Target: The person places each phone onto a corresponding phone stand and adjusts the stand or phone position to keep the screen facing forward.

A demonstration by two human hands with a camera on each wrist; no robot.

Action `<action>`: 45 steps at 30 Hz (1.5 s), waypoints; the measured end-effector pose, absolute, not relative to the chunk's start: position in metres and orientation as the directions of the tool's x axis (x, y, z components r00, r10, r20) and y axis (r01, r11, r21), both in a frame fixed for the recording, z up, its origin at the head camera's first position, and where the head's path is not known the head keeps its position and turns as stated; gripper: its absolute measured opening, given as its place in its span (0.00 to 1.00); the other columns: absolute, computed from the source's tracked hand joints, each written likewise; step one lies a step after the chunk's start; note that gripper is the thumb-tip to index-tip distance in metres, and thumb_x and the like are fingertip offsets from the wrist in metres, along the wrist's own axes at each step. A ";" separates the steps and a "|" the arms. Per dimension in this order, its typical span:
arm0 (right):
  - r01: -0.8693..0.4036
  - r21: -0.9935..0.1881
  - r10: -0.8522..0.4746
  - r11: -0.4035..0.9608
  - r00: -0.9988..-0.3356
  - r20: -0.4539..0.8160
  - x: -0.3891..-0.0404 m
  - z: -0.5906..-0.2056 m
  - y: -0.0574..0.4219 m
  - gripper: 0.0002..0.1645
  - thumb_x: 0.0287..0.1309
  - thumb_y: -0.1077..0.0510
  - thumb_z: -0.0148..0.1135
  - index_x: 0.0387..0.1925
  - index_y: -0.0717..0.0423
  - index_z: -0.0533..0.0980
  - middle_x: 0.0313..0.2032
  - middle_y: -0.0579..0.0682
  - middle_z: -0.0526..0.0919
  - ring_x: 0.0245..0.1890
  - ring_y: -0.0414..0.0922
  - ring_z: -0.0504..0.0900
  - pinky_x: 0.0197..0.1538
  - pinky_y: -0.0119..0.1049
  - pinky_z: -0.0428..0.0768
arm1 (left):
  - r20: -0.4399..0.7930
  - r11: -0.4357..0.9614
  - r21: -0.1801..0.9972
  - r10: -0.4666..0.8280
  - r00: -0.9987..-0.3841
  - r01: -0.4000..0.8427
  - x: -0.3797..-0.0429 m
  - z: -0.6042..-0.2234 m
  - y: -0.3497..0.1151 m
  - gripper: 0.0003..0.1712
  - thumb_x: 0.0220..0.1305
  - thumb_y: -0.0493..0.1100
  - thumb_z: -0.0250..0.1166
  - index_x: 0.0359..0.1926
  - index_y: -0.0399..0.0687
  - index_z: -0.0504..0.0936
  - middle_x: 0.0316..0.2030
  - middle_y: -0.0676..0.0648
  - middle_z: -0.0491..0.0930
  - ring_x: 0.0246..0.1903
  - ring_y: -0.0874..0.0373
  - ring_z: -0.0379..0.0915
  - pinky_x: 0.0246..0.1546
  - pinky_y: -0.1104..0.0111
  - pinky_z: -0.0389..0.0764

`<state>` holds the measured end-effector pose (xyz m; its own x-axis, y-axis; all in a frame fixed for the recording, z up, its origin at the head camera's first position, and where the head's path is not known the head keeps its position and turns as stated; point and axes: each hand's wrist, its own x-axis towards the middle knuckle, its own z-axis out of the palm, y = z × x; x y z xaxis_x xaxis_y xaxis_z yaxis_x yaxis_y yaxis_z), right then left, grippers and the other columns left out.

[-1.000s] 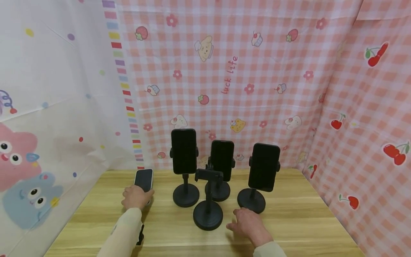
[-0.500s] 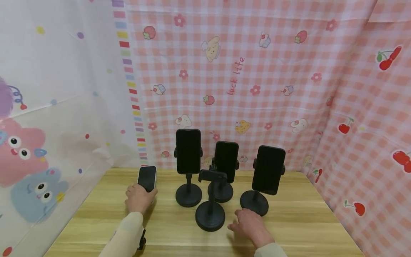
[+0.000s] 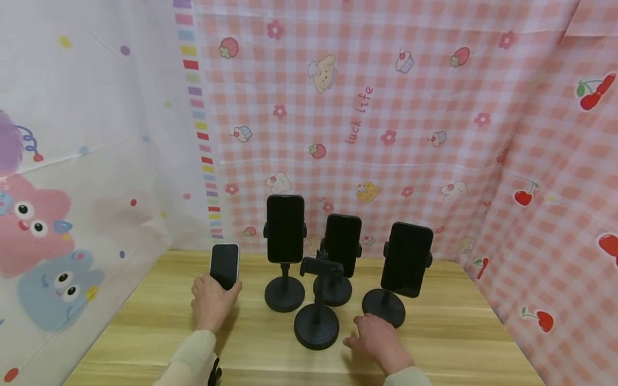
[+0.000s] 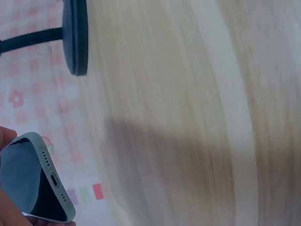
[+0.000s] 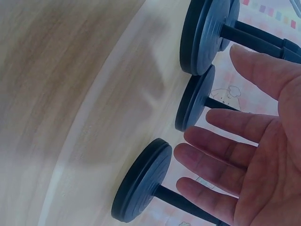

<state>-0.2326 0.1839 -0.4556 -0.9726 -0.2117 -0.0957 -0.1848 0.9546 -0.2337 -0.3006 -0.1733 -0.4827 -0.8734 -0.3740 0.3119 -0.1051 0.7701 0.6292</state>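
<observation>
My left hand [image 3: 214, 303] holds a light-edged phone [image 3: 225, 266] by its sides, dark screen up, at the left of the table. In the left wrist view, the thumb and fingers sit at opposite edges of this phone [image 4: 52, 181], its charging port facing the camera. My right hand [image 3: 379, 340] has its fingers extended and parted, holding nothing, close in front of the right phone stand's round base [image 3: 383, 308]. Nearest me in the middle stands a black phone stand [image 3: 317, 327] with no phone in its clamp.
Three black stands behind hold upright phones: one at left [image 3: 285, 229], one in the middle [image 3: 343, 244] and one at right [image 3: 407, 259]. Patterned cloth [image 3: 299, 118] hangs behind and at both sides of the wooden table [image 3: 260, 359].
The left hand has taken the phone between thumb and fingers and raised it slightly. The right hand stays near the right stand. The head view has turned a little left.
</observation>
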 end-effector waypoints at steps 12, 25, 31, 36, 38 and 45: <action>-0.205 -0.187 -0.222 0.961 -0.972 -0.078 -0.231 -0.451 0.178 0.33 0.49 0.40 0.67 0.48 0.62 0.79 0.45 0.62 0.83 0.45 0.58 0.79 0.50 0.56 0.77 | 0.362 0.724 0.688 -0.397 -0.844 -0.046 -0.280 -0.472 -0.152 0.49 0.50 0.61 0.68 0.54 0.22 0.63 0.45 0.28 0.66 0.43 0.37 0.61 0.35 0.44 0.71; -0.209 -0.171 -0.223 0.963 -0.972 -0.067 -0.228 -0.447 0.177 0.33 0.48 0.40 0.68 0.48 0.61 0.79 0.44 0.61 0.84 0.45 0.57 0.79 0.49 0.55 0.78 | 0.411 0.697 0.717 -0.403 -0.818 0.017 -0.258 -0.454 -0.135 0.48 0.46 0.59 0.72 0.55 0.25 0.65 0.43 0.33 0.66 0.40 0.41 0.61 0.32 0.51 0.69; -0.199 -0.173 -0.214 0.965 -0.974 -0.072 -0.228 -0.442 0.177 0.33 0.49 0.40 0.67 0.49 0.61 0.79 0.46 0.61 0.83 0.45 0.57 0.79 0.50 0.56 0.78 | 0.441 0.687 0.725 -0.408 -0.799 0.049 -0.250 -0.445 -0.126 0.51 0.44 0.61 0.72 0.57 0.26 0.65 0.45 0.32 0.67 0.41 0.41 0.62 0.35 0.49 0.72; -0.193 -0.174 -0.206 0.966 -0.977 -0.062 -0.226 -0.435 0.177 0.34 0.49 0.40 0.67 0.50 0.60 0.79 0.46 0.61 0.83 0.45 0.57 0.79 0.48 0.55 0.79 | 0.443 0.679 0.732 -0.407 -0.799 0.060 -0.242 -0.437 -0.118 0.53 0.44 0.61 0.72 0.59 0.26 0.64 0.45 0.32 0.67 0.40 0.42 0.63 0.35 0.50 0.72; -0.196 -0.171 -0.207 0.966 -0.977 -0.046 -0.225 -0.432 0.177 0.34 0.49 0.40 0.67 0.50 0.60 0.79 0.46 0.60 0.83 0.44 0.56 0.80 0.48 0.55 0.79 | 0.448 0.675 0.735 -0.408 -0.796 0.068 -0.238 -0.435 -0.115 0.52 0.44 0.61 0.72 0.59 0.27 0.65 0.44 0.33 0.67 0.39 0.43 0.63 0.34 0.51 0.72; -0.222 -0.137 -0.223 0.965 -0.975 0.009 -0.221 -0.415 0.176 0.36 0.50 0.38 0.66 0.52 0.59 0.79 0.47 0.60 0.83 0.45 0.56 0.80 0.47 0.54 0.80 | 0.478 0.671 0.734 -0.404 -0.780 0.102 -0.229 -0.427 -0.108 0.51 0.43 0.61 0.73 0.58 0.29 0.65 0.43 0.35 0.67 0.39 0.45 0.62 0.35 0.52 0.71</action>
<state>-0.2209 0.1760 -0.4153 -0.9748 -0.2229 0.0088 -0.2219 0.9653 -0.1373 -0.2289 -0.1076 -0.4265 -0.7800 -0.4038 0.4780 0.1022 0.6714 0.7340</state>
